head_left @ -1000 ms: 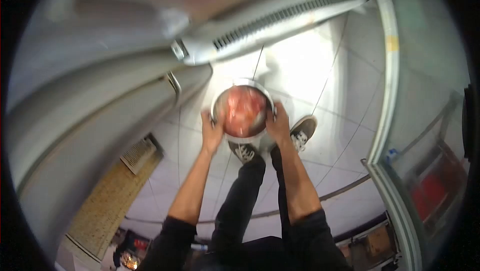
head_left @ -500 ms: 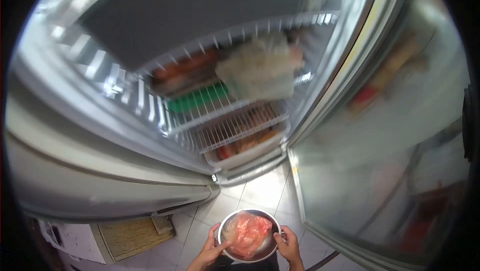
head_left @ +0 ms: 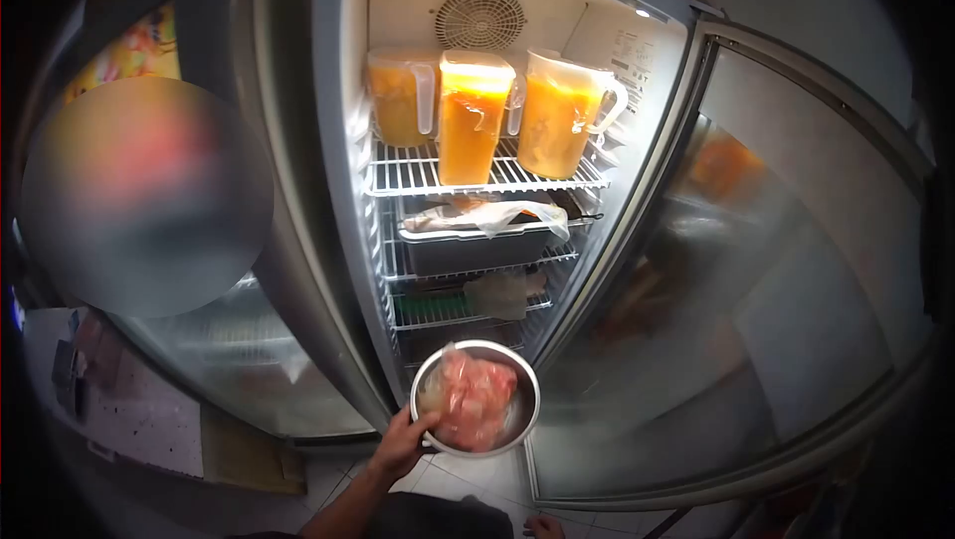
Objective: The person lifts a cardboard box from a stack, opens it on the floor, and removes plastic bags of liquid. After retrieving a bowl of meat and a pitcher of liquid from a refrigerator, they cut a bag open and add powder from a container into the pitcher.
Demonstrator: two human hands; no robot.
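My left hand [head_left: 403, 440] grips the left rim of a round metal bowl [head_left: 531, 410], its thumb over the edge. In the bowl lies a clear plastic bag of pinkish-red raw meat [head_left: 476, 395]. The bowl is held out in front of the lower shelves of an open upright refrigerator [head_left: 343, 131]. Low at the bottom edge, my right hand [head_left: 543, 526] is off the bowl, partly cut off, its few visible fingers loosely apart with nothing seen in them.
On the top wire shelf stand pitchers of orange liquid [head_left: 476, 136]. Below sits a dark tub [head_left: 482, 253] with a plastic-wrapped item on it. A glass door [head_left: 716, 340] stands open at right. Another fridge [head_left: 298, 241] and a counter [head_left: 149, 410] are at left.
My right hand has let go of the bowl and dropped to the bottom edge. My left hand has raised the bowl toward the shelves. The view has tilted up, showing the pitchers.
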